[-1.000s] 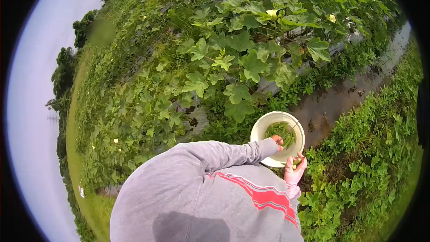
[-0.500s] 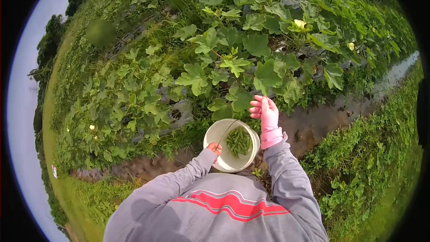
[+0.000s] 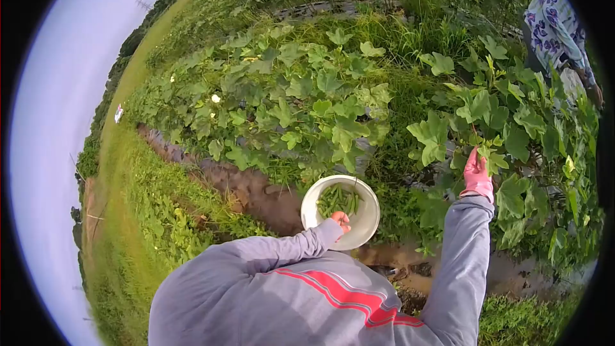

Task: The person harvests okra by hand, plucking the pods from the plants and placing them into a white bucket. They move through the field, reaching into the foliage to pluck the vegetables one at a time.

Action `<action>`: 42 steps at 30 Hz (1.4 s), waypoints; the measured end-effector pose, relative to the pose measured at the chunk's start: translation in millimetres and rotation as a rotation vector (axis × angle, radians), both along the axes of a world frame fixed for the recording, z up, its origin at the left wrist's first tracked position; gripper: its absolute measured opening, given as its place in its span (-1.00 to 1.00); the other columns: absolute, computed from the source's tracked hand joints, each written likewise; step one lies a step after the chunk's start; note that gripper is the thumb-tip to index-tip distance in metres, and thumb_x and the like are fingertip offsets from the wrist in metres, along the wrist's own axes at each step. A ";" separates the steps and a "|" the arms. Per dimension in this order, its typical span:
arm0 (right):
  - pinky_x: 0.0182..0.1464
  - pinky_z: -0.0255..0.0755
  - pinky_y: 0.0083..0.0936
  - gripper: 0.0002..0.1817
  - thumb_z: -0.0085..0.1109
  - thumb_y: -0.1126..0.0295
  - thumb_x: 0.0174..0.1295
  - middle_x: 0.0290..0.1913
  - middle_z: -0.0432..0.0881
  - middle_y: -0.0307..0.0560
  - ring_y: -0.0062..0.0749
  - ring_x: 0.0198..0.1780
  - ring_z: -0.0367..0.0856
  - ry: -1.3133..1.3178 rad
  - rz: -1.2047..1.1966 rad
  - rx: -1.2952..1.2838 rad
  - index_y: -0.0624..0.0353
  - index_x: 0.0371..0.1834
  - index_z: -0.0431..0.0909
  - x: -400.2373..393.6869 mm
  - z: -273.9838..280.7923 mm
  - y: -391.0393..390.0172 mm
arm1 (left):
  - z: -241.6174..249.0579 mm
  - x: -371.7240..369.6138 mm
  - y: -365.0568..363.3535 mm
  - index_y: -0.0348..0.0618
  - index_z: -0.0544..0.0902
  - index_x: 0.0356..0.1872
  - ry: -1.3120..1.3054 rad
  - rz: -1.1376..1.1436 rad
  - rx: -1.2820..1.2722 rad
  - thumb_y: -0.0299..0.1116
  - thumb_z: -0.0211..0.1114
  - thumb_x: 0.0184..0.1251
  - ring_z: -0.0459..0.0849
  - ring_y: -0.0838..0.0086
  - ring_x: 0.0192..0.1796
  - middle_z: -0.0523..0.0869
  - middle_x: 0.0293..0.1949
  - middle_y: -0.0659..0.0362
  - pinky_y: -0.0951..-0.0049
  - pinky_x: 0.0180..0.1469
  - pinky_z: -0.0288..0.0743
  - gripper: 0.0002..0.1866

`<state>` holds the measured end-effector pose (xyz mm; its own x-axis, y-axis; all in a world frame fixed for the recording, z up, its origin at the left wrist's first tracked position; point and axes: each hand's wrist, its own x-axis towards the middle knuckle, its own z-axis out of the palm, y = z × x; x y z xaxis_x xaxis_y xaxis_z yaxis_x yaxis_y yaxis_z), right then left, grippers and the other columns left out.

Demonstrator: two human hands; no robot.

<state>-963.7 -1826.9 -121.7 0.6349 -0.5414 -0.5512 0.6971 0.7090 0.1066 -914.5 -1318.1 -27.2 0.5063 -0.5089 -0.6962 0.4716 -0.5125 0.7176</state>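
Left hand [image 3: 341, 220] holds a white bucket [image 3: 367, 216] of okra pods [image 3: 338, 199]; gloved right hand [image 3: 476, 175] reaches into leaves [image 3: 496, 115]

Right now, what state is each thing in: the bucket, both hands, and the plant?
White bucket: upright, partly filled with green pods.
Left hand: gripping the bucket's rim.
Right hand: pink-gloved, raised into the plant's leaves; fingers hidden.
Okra plant: standing, leafy.
Furrow: muddy, wet.
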 end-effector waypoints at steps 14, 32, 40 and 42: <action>-0.66 0.24 -0.65 -0.65 0.00 0.02 0.32 -0.47 0.58 -0.17 -0.55 -0.64 0.39 0.810 0.444 -0.315 0.10 -0.23 0.50 -84.4 -4.0 150.4 | 5.2 40.7 -9.6 -0.07 0.43 -0.13 -0.053 -0.091 -0.004 -0.31 0.24 0.22 0.40 0.58 -0.49 0.46 -0.51 0.27 0.50 -0.44 0.31 -0.75; -0.68 0.09 -0.61 -0.59 -0.14 -0.09 0.34 -0.63 0.24 -0.39 -0.63 -0.69 0.12 1.054 0.694 -0.605 0.02 -0.22 0.45 -138.9 38.3 155.2 | -32.6 27.0 -29.8 -0.11 0.39 -0.06 -0.081 -0.304 -0.248 -0.38 0.20 0.21 0.38 0.63 -0.33 0.44 -0.38 0.29 0.57 -0.29 0.31 -0.71; -0.27 0.52 -0.51 -0.67 -0.17 0.25 0.43 -0.32 0.47 -0.18 -0.48 -0.44 0.56 0.965 0.351 -1.087 0.22 0.12 0.28 -63.8 134.6 259.0 | 67.0 46.1 -92.6 -0.02 0.30 -0.06 0.571 -0.092 -0.481 -0.38 0.06 0.31 0.24 0.64 -0.61 0.26 -0.56 0.36 0.52 -0.50 0.23 -0.78; -0.03 0.49 -0.44 -0.57 -0.11 0.26 0.39 -0.04 0.49 0.00 -0.34 -0.16 0.59 0.779 0.429 -1.011 0.26 0.22 0.23 -40.7 125.2 277.9 | 75.2 41.9 -106.8 0.00 0.31 -0.07 0.607 -0.032 -0.463 -0.40 -0.01 0.32 0.25 0.61 -0.63 0.27 -0.58 0.34 0.49 -0.51 0.26 -0.81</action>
